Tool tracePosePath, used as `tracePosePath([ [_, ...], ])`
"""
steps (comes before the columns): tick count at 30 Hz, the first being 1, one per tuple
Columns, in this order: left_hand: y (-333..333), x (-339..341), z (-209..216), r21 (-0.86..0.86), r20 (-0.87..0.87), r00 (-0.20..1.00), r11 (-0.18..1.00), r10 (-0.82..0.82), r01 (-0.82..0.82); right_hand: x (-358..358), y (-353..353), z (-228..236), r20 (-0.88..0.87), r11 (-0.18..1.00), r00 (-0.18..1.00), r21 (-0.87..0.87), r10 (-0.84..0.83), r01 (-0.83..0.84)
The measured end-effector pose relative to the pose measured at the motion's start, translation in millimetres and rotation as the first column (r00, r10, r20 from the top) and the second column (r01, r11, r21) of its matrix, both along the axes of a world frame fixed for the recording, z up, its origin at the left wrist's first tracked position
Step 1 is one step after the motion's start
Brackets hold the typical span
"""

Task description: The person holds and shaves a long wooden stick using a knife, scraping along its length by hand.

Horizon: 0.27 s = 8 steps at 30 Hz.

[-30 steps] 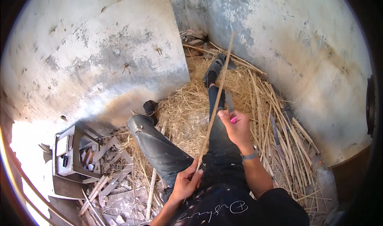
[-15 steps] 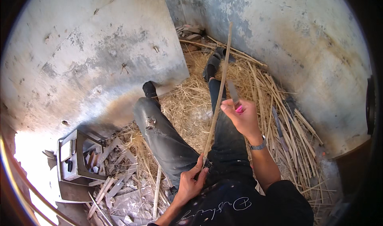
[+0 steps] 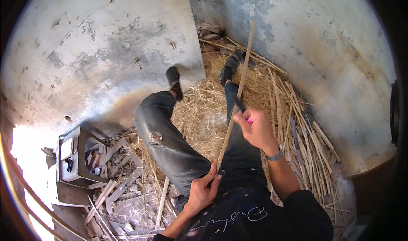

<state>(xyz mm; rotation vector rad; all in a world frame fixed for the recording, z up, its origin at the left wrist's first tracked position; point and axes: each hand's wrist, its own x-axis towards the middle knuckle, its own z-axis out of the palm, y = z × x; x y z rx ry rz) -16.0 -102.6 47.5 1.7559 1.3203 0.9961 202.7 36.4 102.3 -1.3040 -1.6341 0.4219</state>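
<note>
A long, thin bamboo strip [image 3: 243, 77] slants up from my lap, past my right leg, toward the far wall. Near its lower end, my left hand [image 3: 205, 191] grips it between thumb and fingers, close against my body. My right hand [image 3: 258, 129] is closed around the pink handle of a knife [image 3: 240, 103]. The knife's dark blade points up and to the left, at the strip about midway along its length. Whether the edge touches the strip I cannot tell. Fingers hide most of the handle.
Pale shavings [image 3: 199, 113] cover the floor between my legs. Many bamboo strips [image 3: 304, 139] lie in a heap at the right, along the wall [image 3: 340, 71]. At the left stands a broken box-like frame [image 3: 78, 173] beside wood scraps [image 3: 123, 194].
My right hand has shifted slightly down with the knife, and its blade has turned toward the strip. My left foot has moved forward. The left hand keeps its hold.
</note>
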Motion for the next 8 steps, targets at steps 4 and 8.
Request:
tracePosePath([
  [4,3,-6,3,-0.063,-0.052,0.997,0.996,0.063,-0.066,-19,-23,-22,0.028,0.962,0.963,-0.071,0.267,-0.264],
  [8,12,-10,-1,-0.256,0.148,0.988,0.967,0.053,-0.014,-26,-38,-32,-0.162,0.887,0.887,-0.095,0.433,-0.451],
])
